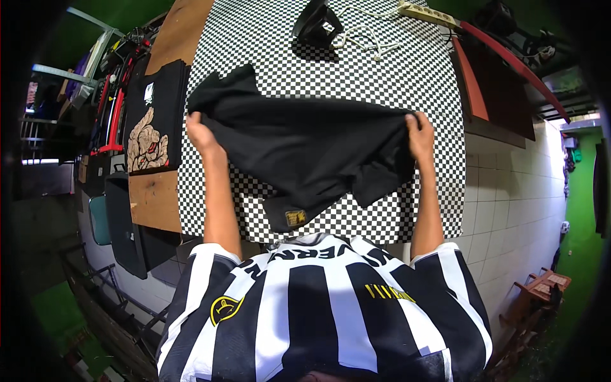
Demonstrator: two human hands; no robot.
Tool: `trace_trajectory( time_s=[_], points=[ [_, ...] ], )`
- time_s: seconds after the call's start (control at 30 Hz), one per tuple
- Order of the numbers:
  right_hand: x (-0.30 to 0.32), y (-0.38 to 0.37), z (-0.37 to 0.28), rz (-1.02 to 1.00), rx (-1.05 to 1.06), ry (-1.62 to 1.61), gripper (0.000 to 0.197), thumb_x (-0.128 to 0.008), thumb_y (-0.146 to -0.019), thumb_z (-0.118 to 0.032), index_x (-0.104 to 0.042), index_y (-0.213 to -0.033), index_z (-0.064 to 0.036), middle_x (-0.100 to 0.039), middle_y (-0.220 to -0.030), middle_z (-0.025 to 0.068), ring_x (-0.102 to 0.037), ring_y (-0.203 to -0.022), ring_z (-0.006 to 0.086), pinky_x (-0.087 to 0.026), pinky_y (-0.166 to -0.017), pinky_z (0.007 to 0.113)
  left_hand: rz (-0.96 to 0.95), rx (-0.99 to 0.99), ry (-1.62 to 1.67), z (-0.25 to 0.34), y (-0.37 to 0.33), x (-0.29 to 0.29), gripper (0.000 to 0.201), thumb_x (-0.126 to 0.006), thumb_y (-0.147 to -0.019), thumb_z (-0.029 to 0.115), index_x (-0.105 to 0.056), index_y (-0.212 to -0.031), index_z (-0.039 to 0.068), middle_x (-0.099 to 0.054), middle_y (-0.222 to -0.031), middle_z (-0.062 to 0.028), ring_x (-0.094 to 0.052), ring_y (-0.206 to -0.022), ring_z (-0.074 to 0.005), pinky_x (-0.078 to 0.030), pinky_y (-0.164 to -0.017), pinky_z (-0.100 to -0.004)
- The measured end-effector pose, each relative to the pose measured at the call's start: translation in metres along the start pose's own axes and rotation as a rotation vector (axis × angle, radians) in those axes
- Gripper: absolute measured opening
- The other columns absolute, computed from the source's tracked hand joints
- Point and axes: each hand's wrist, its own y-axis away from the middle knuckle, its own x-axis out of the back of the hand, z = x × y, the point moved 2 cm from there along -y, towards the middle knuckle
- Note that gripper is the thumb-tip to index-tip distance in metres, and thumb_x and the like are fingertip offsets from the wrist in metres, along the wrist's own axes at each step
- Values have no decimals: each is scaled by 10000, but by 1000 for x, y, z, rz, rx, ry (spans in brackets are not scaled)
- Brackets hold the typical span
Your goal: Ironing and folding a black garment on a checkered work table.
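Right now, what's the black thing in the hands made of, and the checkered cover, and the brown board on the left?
The black garment seems soft, matt fabric, maybe cotton: it creases in loose folds. The checkered cover lies flat with an even print, perhaps plastic or cloth; I can't tell. The brown board is probably wood, from its dull tan surface.

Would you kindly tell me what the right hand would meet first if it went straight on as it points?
Past the black cloth it grips, the right hand would probably meet the cream power strip, though depth is unclear.
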Motion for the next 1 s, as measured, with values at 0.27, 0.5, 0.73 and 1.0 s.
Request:
trace_trajectory(
  time_s=[0.27, 0.5, 0.73, 1.0],
  points=[
    [60, -99, -47, 102, -138, -634, 369, -593, -1029, -263, -610, -1268, 17, -678, -1142, 93, -654, -999, 164, -528, -896, 309, -129, 15, 264, 71, -43, -48, 465, -352, -1079, 284, -545, -1355, -36, -606, -1361, -190, -601, -1228, -343, -437, -1120, -477],
    [87, -200, 6, 114, 5, -461, 493, -703, -948, -260, -566, -1312, 43, -678, -1154, 133, -661, -1045, 217, -519, -913, 336, -70, -90, 298, 75, -55, -84, 368, -553, -996, 192, -609, -1188, -117, -671, -1184, -183, -691, -1037, -309, -550, -989, -406],
    [-16, 6, 0, 83, -84, -71, 603, -706, -869, -92, -435, -1399, 9, -505, -1344, 162, -521, -1125, 213, -495, -926, 332, -54, 483, 171, -52, 82, -24, 550, -490, -978, 314, -443, -1409, -26, -553, -1408, -170, -610, -1196, -310, -508, -1015, -477],
    [-146, 151, -40, -21, 303, -253, 872, -816, -793, -382, -397, -1470, -26, -476, -1435, 161, -477, -1327, 309, -381, -1121, 447, -405, 822, 398, -36, 224, -93, 330, -581, -941, 295, -616, -1170, 61, -695, -1145, -77, -663, -1019, -216, -547, -878, -395]
  ],
)
